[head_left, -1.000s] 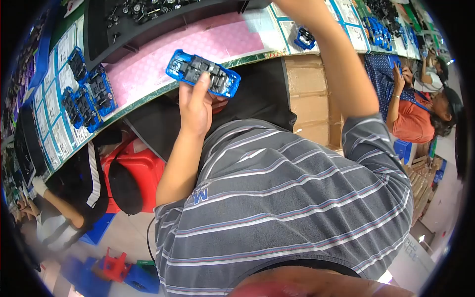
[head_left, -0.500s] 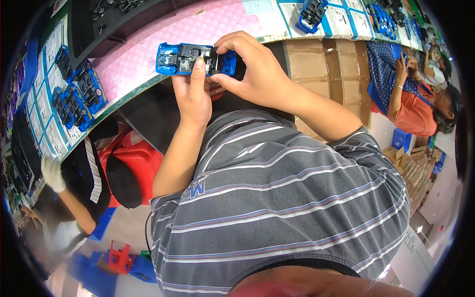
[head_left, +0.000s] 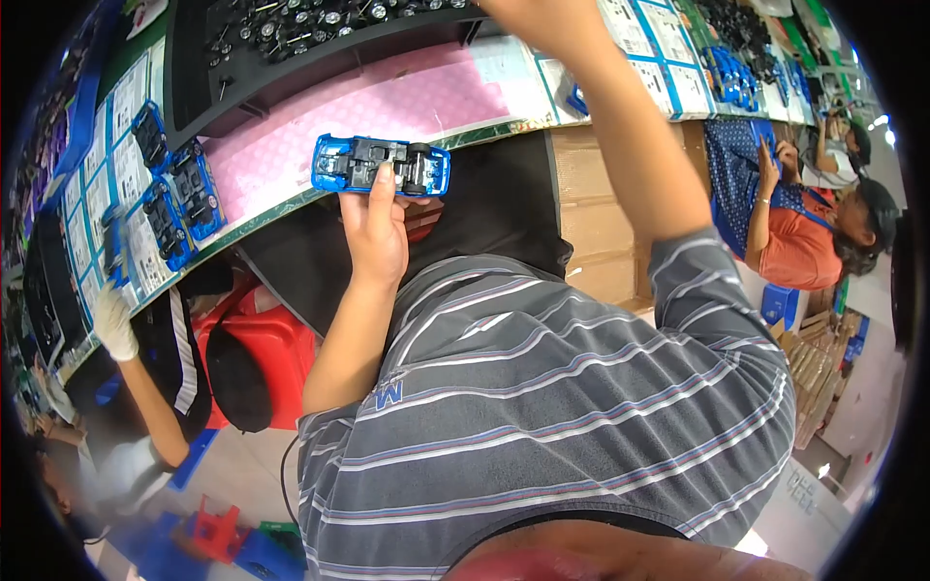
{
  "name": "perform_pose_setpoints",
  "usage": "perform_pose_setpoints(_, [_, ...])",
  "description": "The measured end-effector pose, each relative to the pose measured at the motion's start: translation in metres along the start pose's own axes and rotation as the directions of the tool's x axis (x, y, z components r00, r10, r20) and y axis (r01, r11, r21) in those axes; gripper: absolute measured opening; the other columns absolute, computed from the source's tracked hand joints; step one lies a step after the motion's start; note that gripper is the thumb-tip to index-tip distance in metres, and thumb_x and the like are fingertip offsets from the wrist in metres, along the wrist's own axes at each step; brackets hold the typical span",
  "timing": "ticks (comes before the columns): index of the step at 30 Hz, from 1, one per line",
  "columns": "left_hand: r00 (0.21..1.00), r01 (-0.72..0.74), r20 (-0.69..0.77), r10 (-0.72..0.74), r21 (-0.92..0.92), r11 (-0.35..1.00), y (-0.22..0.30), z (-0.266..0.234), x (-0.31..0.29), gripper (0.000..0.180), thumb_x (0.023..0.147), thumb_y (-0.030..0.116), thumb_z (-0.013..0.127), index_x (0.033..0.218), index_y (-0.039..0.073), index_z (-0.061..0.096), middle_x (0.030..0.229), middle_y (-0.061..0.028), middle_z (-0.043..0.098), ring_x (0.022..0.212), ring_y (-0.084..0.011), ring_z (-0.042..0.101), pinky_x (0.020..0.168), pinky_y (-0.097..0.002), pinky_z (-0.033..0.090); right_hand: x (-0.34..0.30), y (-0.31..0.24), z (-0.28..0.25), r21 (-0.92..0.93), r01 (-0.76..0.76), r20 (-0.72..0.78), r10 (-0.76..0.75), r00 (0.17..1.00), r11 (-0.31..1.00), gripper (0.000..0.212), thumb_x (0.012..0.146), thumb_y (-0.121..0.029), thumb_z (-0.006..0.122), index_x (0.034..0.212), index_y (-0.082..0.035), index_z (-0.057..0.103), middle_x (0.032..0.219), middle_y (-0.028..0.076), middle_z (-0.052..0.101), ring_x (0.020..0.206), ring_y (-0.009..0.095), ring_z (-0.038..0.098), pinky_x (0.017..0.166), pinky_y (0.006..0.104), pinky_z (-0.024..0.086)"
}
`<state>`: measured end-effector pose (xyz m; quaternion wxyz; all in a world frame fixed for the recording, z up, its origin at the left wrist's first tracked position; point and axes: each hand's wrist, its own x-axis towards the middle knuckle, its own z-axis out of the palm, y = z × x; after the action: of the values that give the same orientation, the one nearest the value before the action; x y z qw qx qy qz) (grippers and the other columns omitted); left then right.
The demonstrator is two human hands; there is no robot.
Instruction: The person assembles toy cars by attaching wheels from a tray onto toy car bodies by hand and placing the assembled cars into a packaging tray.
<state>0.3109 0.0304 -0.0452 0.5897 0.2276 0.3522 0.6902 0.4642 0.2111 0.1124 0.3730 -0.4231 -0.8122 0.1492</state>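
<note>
A blue toy car [head_left: 334,167] lies underside up in my left hand [head_left: 376,237]. My thumb presses on its black base, and the other fingers go beneath it. A black pair of wheels sits across the base near its right end; no wheels show at the left end. My right hand [head_left: 547,21] reaches up to the top edge of the picture, beside the right end of a black tray [head_left: 358,60] with many small wheels on axles. The picture's edge cuts off its fingers, so their pose is hidden.
Several blue toy cars [head_left: 184,194] lie underside up on the bench's left part. A co-worker's gloved hand [head_left: 116,324] is at a blurred blue car there. More blue cars [head_left: 731,79] lie far right, near a person in orange [head_left: 799,247]. A cardboard box [head_left: 596,213] stands below the bench.
My right hand has let go of the car's right end and moved up and right toward the tray. The left hand still holds the car. The co-worker's gloved hand has reached a car.
</note>
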Motion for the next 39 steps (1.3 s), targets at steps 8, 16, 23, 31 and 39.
perform_pose_setpoints(8, [1.0, 0.019, 0.011, -0.019, -0.013, 1.0, 0.004, 0.008, -0.007, 0.023, 0.102, 0.018, 0.05, 0.122, 0.007, 0.048, 0.11, -0.0103, 0.063, 0.087, -0.0181, 0.064, 0.068, -0.0329, 0.054, 0.051, 0.048, 0.014, -0.299, -0.016, 0.557, 0.189, 0.809, 0.954, 0.027, 0.076, -0.007, 0.076, 0.102, -0.002, 0.074, 0.088, 0.018, 0.072, 0.084, 0.033, 0.068, 0.076, 0.0404, 0.053])
perform_pose_setpoints(16, [0.999, 0.002, 0.037, -0.002, 0.008, 1.0, 0.006, -0.003, -0.001, 0.021, 0.101, 0.015, 0.052, 0.119, 0.005, 0.05, 0.106, -0.0084, 0.063, 0.087, -0.0179, 0.065, 0.068, -0.0329, 0.056, -0.015, 0.006, 0.012, 0.046, -0.11, -0.061, 0.113, 0.992, 0.993, 0.014, 0.078, 0.002, 0.07, 0.091, 0.004, 0.064, 0.107, 0.021, 0.061, 0.088, 0.035, 0.065, 0.075, 0.0377, 0.053])
perform_pose_setpoints(23, [0.998, 0.034, 0.055, -0.036, 0.042, 0.999, 0.003, 0.002, 0.005, 0.019, 0.1, 0.015, 0.054, 0.116, 0.005, 0.051, 0.103, -0.0088, 0.063, 0.085, -0.0176, 0.065, 0.066, -0.0322, 0.055, -0.019, 0.009, 0.03, -0.15, 0.192, -0.185, -0.218, 0.958, 0.97, 0.017, 0.076, 0.007, 0.069, 0.091, 0.002, 0.06, 0.116, 0.019, 0.056, 0.089, 0.031, 0.063, 0.076, 0.0354, 0.053])
perform_pose_setpoints(31, [0.999, 0.034, 0.036, -0.04, 0.164, 0.986, -0.006, 0.002, 0.013, 0.032, 0.096, 0.021, 0.064, 0.118, 0.004, 0.049, 0.098, -0.0057, 0.063, 0.077, -0.012, 0.065, 0.063, -0.0254, 0.056, -0.09, -0.035, 0.063, 0.353, 0.062, 0.174, -0.131, 0.976, 0.934, 0.039, 0.07, -0.023, 0.085, 0.095, -0.004, 0.062, 0.094, 0.014, 0.063, 0.091, 0.028, 0.063, 0.08, 0.0371, 0.051])
perform_pose_setpoints(39, [0.993, 0.002, 0.114, -0.035, 0.273, 0.962, -0.01, -0.003, -0.001, 0.024, 0.096, 0.016, 0.063, 0.113, 0.002, 0.052, 0.087, -0.0024, 0.06, 0.067, -0.0066, 0.058, 0.055, -0.0212, 0.046, -0.108, -0.038, 0.078, 0.265, 0.078, 0.13, -0.116, 0.985, 0.961, 0.042, 0.064, -0.021, 0.086, 0.092, -0.002, 0.062, 0.099, 0.015, 0.059, 0.098, 0.034, 0.059, 0.088, 0.0399, 0.049])
